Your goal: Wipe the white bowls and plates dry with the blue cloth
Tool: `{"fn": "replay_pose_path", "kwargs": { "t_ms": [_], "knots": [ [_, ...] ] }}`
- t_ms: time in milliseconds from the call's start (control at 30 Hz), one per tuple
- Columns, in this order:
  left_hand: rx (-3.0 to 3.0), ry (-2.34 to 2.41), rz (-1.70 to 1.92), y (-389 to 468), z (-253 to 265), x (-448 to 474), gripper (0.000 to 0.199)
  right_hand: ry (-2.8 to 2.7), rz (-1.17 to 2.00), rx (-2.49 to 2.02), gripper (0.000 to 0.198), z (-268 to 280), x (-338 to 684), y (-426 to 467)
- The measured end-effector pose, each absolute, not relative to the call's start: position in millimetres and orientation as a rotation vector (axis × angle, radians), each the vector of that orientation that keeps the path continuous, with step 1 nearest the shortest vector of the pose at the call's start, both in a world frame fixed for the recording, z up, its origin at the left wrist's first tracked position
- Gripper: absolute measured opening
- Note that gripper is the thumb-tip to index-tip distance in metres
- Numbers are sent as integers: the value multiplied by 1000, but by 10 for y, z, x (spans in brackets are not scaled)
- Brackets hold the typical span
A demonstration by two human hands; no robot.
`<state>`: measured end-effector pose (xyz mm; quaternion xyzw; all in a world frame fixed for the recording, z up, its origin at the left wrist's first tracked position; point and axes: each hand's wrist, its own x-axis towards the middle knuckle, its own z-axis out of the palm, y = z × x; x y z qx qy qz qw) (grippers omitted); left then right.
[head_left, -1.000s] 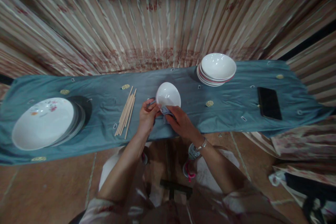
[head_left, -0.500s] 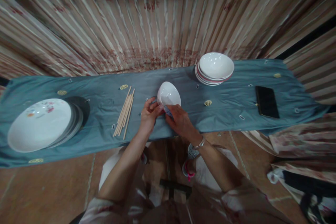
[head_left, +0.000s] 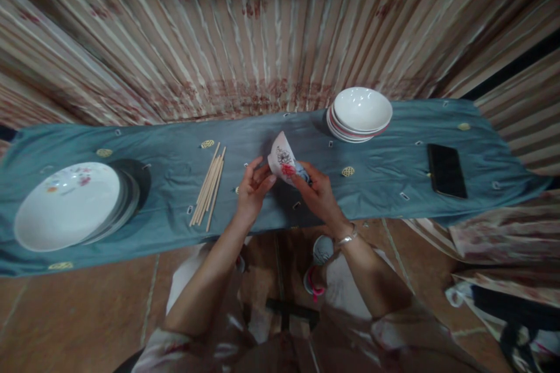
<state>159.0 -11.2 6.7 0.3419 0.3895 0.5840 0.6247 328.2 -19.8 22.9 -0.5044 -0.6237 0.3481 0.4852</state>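
Note:
A small white bowl (head_left: 282, 158) with a red and grey flower pattern is tipped on its side above the table, its painted outside toward me. At its foot, my left hand (head_left: 252, 191) has thumb and fingertips on either side, closed on the bowl. My right hand (head_left: 318, 193) is closed at the rim side, pressing a blue-and-white piece, seemingly a cloth (head_left: 301, 172), against the bowl. Its fingers are partly hidden. To the left lies a loose bundle of wooden chopsticks (head_left: 209, 186).
A stack of white bowls (head_left: 362, 109) stands at the back right. Farther right lies a black phone (head_left: 447, 170). Large flowered plates (head_left: 65, 210) are stacked at the left. A blue-green cloth (head_left: 170, 157) covers the narrow table, with a pleated curtain (head_left: 262, 41) close behind.
The bowl has turned from showing its white inside to showing its painted outside. My right hand has shifted right around the rim; my left hand stays near the foot.

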Motion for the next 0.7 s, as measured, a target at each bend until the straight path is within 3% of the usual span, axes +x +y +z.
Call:
{"fn": "replay_pose_path", "kwargs": {
  "t_ms": [233, 433, 700],
  "knots": [
    [887, 928, 1363, -109, 79, 1634, 50, -979, 1183, -1103, 24, 288, 3365, -103],
    [682, 1094, 1477, -26, 42, 1602, 33, -605, 1412, -972, 20, 317, 3437, -52],
    [254, 1007, 1259, -22, 31, 1572, 5, -294, 1528, -886, 10, 235, 3487, 2]
  ]
}}
